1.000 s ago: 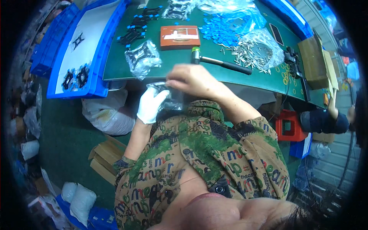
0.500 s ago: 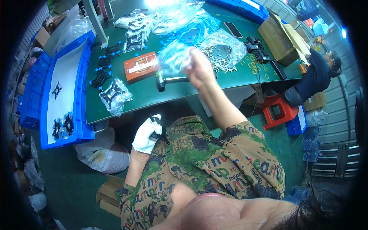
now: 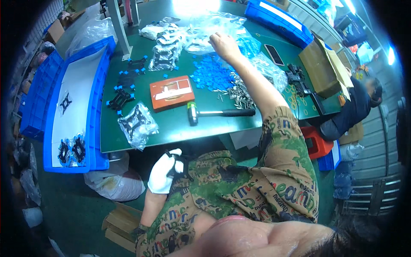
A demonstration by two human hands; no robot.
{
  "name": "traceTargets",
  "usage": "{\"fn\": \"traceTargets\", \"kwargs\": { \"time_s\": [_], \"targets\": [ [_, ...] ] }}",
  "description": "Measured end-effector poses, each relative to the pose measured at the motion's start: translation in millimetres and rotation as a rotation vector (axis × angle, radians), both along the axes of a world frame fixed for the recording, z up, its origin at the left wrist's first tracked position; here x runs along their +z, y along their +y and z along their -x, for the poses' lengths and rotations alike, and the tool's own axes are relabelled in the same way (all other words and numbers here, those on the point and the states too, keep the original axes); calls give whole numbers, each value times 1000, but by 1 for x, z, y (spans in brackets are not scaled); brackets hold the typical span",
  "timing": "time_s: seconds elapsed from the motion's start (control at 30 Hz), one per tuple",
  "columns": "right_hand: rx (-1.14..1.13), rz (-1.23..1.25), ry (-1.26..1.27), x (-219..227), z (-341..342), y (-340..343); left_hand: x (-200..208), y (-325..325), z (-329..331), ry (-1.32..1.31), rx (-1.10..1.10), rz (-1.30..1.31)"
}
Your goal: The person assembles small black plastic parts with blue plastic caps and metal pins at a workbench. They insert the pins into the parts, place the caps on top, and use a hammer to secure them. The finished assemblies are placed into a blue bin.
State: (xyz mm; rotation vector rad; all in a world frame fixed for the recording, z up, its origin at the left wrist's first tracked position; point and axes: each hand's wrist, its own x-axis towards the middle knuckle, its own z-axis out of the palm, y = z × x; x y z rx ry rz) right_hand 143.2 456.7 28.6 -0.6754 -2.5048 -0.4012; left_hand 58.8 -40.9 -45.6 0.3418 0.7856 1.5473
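My left hand (image 3: 162,173), in a white glove, is closed around a black bracket (image 3: 179,166) just above my lap, below the table's front edge. Its fingers partly cover that piece. My bare right hand (image 3: 226,47) reaches across the green table with curled fingers at a crumpled clear plastic bag (image 3: 199,45), seemingly gripping its film. Small blue pieces (image 3: 209,70) lie spread below that wrist, beside a heap of metal screws (image 3: 243,94). A hammer (image 3: 222,113) with a black handle lies nearer, its head by an orange-red box (image 3: 172,93).
Black brackets (image 3: 121,98) with blue tabs and a bagged bracket (image 3: 138,124) lie at left. A blue tray (image 3: 97,128) stands beyond. To the right are a phone (image 3: 274,55), yellow rings (image 3: 297,100), an open carton (image 3: 321,68) and a seated person (image 3: 353,109) by a red stool (image 3: 317,145).
My right hand has moved farther over the table, drawing the plastic film off the blue pieces, which now show. The left hand still holds the bracket. The view has shifted slightly.
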Motion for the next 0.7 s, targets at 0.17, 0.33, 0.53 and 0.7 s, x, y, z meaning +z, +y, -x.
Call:
{"fn": "traceTargets", "kwargs": {
  "time_s": [0.17,0.33,0.53,0.7],
  "targets": [
    [-323,293,-487,-26,53,119,6,-2,13,93,8,-10],
    [-336,33,-335,-33,46,147,3,16,11,178,2,-9],
    [4,-6,-6,19,-16,14,-7,31,-10,144,26,-15],
    [184,84,19,19,-136,-126,-3,47,-24,185,-166,59]
  ]
}}
